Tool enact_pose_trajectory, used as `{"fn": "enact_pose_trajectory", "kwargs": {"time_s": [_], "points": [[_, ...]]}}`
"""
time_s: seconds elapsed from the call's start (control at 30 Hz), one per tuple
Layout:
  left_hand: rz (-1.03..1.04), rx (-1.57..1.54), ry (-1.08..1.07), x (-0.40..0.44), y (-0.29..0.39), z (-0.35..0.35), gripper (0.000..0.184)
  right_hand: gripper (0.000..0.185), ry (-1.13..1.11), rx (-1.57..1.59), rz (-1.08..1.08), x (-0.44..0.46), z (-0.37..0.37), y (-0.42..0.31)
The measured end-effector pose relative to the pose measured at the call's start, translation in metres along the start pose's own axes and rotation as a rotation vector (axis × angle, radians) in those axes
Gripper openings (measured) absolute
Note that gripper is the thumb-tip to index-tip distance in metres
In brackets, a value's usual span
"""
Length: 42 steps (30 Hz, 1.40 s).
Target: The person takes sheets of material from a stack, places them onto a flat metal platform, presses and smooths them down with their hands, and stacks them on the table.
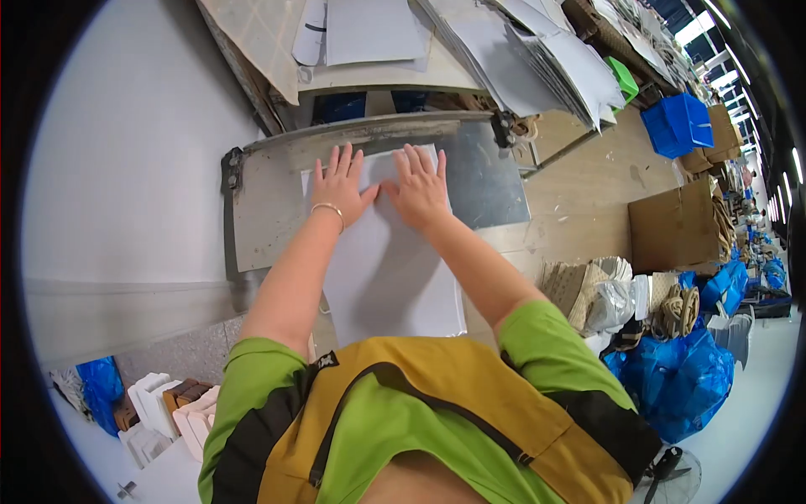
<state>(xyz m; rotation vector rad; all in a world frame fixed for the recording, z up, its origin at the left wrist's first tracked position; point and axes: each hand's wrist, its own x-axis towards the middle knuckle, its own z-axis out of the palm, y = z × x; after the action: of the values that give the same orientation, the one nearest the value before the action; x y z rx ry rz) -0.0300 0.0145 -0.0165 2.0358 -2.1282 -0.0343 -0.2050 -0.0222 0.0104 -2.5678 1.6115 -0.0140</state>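
A white sheet (390,277) lies partly on a grey metal plate (491,189) and reaches back toward my body. My left hand (340,186) rests flat on the sheet's far part, fingers spread, with a bracelet (330,213) round the wrist. Beside it my right hand (417,186) also presses flat on the sheet, fingers stretched out. The two thumbs nearly meet. Neither hand grips anything. Whether the white thing is one sheet or a thin stack, I cannot tell.
Beyond the plate stands a worktable (378,80) with white sheets (554,63) stacked on it. To the right are a blue bin (678,126), a cardboard box (676,225) and blue bags (676,382). A metal clamp (502,128) sits on the plate's far bar. A white wall (126,168) stands left.
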Motion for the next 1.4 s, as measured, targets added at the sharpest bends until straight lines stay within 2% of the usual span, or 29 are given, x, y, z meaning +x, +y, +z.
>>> {"fn": "enact_pose_trajectory", "kwargs": {"time_s": [0.1,0.27,0.37,0.5,0.53,0.57,0.6,0.63,0.7,0.73,0.77,0.8,0.87,0.9,0.93,0.97,1.0,1.03,1.07,1.13,1.2,1.23,1.3,1.33,1.4], "points": [[-0.003,0.029,-0.034,0.000,-0.006,-0.002,0.069,0.073,0.098,0.100,-0.018,0.022,0.014,0.011],[-0.063,-0.033,-0.047,0.013,0.000,-0.015,0.066,0.073,0.147,0.146,0.073,0.021,0.016,0.049],[-0.110,-0.088,-0.106,0.026,0.005,-0.035,0.060,0.072,0.225,0.252,0.290,0.028,0.018,0.061],[-0.187,-0.269,-0.152,0.041,-0.009,-0.042,0.049,0.072,0.326,0.190,0.167,0.024,0.028,0.078],[-0.082,-0.307,0.084,0.046,-0.010,-0.053,0.046,0.072,0.346,0.196,0.184,0.018,0.010,0.082],[0.027,-0.352,0.316,0.058,-0.009,-0.063,0.043,0.066,0.186,0.565,0.239,0.008,-0.009,0.090],[0.047,-0.356,0.320,0.075,-0.006,-0.077,0.043,0.059,0.018,0.925,0.280,-0.001,-0.023,0.101],[0.088,-0.317,0.413,0.093,-0.001,-0.098,0.043,0.059,0.032,0.920,0.284,-0.007,-0.024,0.119],[0.191,-0.235,0.593,0.133,0.009,-0.131,0.043,0.036,-0.273,1.241,0.156,-0.014,-0.023,0.154],[0.257,-0.190,0.682,0.160,0.013,-0.145,0.043,0.024,-0.194,1.276,0.195,-0.014,-0.029,0.167],[0.233,-0.221,0.639,0.184,0.026,-0.161,0.043,0.014,-0.121,1.308,0.228,-0.010,-0.037,0.182],[0.201,-0.251,0.596,0.208,0.041,-0.174,0.044,0.012,0.083,1.305,0.280,0.003,-0.045,0.203],[0.463,-0.208,0.898,0.268,0.051,-0.188,0.051,0.017,0.523,1.192,0.466,0.043,-0.074,0.253],[0.446,-0.194,0.896,0.286,0.043,-0.183,0.051,0.023,0.575,1.211,0.483,0.053,-0.121,0.273],[0.357,-0.144,0.821,0.303,0.033,-0.170,0.054,0.027,0.604,1.166,0.569,0.075,-0.130,0.325],[0.273,-0.096,0.745,0.318,0.023,-0.153,0.057,0.029,0.816,1.252,0.519,0.095,-0.139,0.367],[0.193,-0.051,0.670,0.333,0.013,-0.134,0.060,0.034,0.915,1.169,0.590,0.106,-0.167,0.387],[0.149,0.000,0.527,0.338,0.001,-0.109,0.062,0.038,0.886,1.267,0.497,0.125,-0.154,0.465],[0.106,0.047,0.380,0.336,-0.013,-0.081,0.064,0.039,0.885,1.217,0.562,0.138,-0.160,0.507],[0.018,0.161,0.110,0.328,-0.026,-0.042,0.066,0.042,0.879,1.168,0.644,0.153,-0.171,0.548],[0.009,0.279,-0.013,0.327,-0.041,-0.003,0.065,0.047,0.561,0.657,0.945,0.164,-0.179,0.571],[0.015,0.276,-0.021,0.332,-0.053,0.013,0.065,0.047,0.556,0.653,0.954,0.170,-0.172,0.580],[0.011,0.197,-0.179,0.344,-0.079,0.043,0.055,0.047,0.844,-0.232,0.651,0.181,-0.154,0.592],[0.012,0.190,-0.199,0.352,-0.087,0.043,0.055,0.042,0.926,-0.144,0.568,0.184,-0.167,0.555],[-0.034,-0.144,-0.318,0.365,-0.106,0.034,0.038,0.033,1.018,0.063,0.423,0.189,-0.185,0.465]]}}
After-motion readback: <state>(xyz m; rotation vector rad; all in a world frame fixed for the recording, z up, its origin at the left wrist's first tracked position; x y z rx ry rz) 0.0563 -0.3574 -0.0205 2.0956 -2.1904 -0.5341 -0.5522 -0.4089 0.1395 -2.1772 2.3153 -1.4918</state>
